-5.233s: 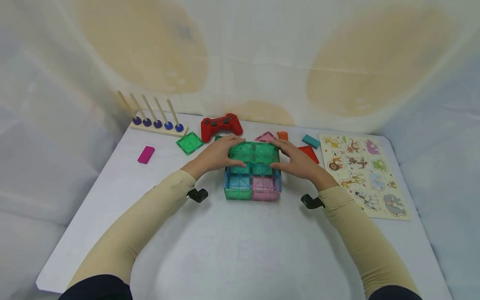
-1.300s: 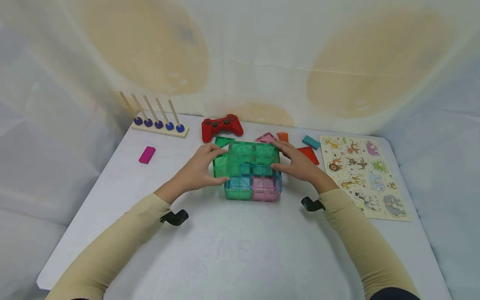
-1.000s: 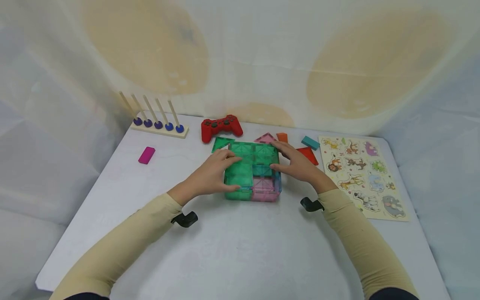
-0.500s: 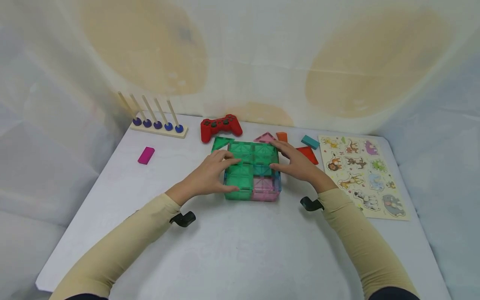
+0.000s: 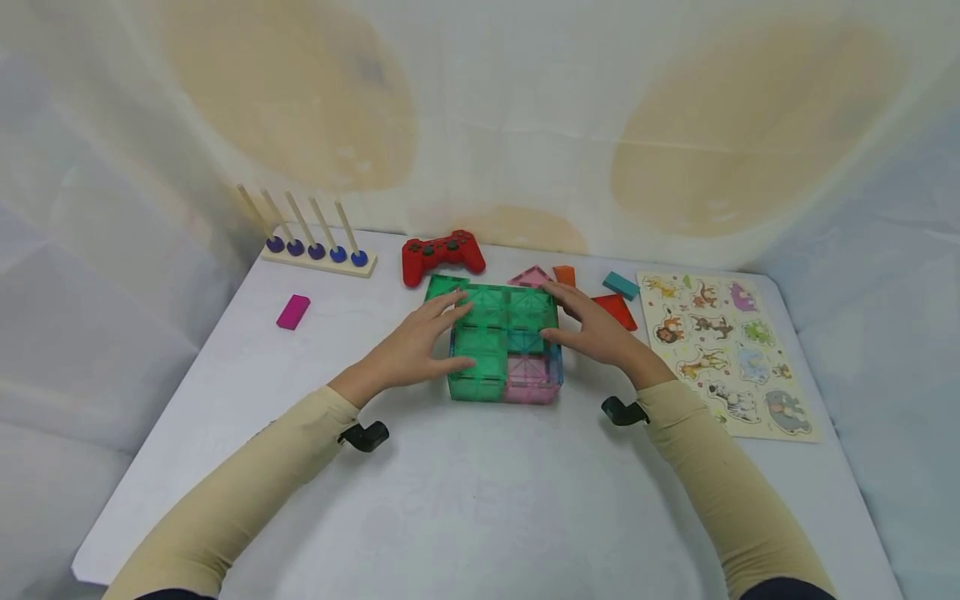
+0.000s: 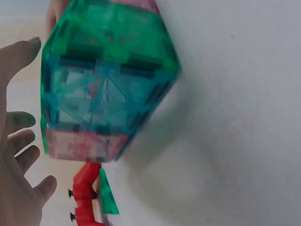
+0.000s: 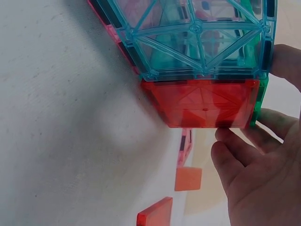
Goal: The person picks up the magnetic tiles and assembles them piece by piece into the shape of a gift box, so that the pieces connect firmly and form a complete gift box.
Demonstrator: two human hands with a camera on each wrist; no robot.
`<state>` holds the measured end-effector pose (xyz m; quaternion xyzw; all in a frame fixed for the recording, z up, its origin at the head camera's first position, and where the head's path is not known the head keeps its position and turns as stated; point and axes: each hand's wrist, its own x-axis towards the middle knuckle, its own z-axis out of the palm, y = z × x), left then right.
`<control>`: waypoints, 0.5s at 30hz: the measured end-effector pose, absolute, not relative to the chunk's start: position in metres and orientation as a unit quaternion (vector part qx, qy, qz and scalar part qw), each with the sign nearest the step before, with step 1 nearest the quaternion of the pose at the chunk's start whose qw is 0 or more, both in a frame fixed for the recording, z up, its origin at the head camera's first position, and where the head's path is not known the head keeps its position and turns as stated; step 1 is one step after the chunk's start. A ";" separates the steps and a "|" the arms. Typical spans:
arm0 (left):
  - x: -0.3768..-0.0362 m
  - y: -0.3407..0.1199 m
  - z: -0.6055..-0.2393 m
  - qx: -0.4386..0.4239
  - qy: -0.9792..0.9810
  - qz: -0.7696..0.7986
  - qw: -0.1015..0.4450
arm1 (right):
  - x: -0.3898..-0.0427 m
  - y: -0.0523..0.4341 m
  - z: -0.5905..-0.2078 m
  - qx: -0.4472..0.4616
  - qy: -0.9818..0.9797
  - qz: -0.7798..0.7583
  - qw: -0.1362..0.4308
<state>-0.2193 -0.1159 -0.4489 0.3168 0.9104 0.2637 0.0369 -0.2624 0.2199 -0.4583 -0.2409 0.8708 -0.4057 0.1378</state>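
A box of translucent magnetic tiles (image 5: 527, 308) stands mid-table in the head view. Green tiles cover the back of its top and the front-left quarter. The front-right quarter is uncovered, with a pink tile (image 5: 527, 390) at its front wall. My left hand (image 5: 408, 346) is at the box's left edge, fingers spread and holding nothing; the left wrist view shows the fingers apart from the tiles. At the back right corner my right hand (image 5: 596, 329) holds the box, fingers curled about the red end tile (image 7: 202, 103) and thumb by the top edge.
Behind the box lie a red game controller (image 5: 442, 254), a green triangle tile (image 5: 444, 285) and a pink triangle tile (image 5: 531, 276). Orange (image 5: 565, 274), teal (image 5: 621, 285) and red pieces (image 5: 617, 310) lie right. An animal puzzle board (image 5: 727, 354), peg stacker (image 5: 318, 260) and magenta block (image 5: 293, 312) flank them.
The green square tile from beside the controller now lies on the box's front-left top, carried there by my left hand. That hand has since loosened and straightened its fingers. My right hand stays put.
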 end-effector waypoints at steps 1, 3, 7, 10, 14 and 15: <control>-0.221 -0.117 -0.451 0.314 0.910 0.266 0.040 | -0.262 0.220 -0.458 -0.242 0.870 -0.408 0.138; -0.223 -0.120 -0.454 0.309 0.909 0.275 0.051 | -0.261 0.221 -0.457 -0.243 0.866 -0.413 0.141; -0.224 -0.123 -0.460 0.298 0.905 0.292 0.076 | -0.259 0.226 -0.457 -0.240 0.864 -0.417 0.147; -0.224 -0.124 -0.462 0.290 0.901 0.309 0.088 | -0.258 0.233 -0.458 -0.226 0.872 -0.409 0.144; -0.223 -0.124 -0.464 0.283 0.896 0.326 0.100 | -0.260 0.245 -0.461 -0.193 0.902 -0.367 0.121; -0.223 -0.124 -0.465 0.283 0.895 0.330 0.102 | -0.261 0.248 -0.462 -0.180 0.911 -0.353 0.117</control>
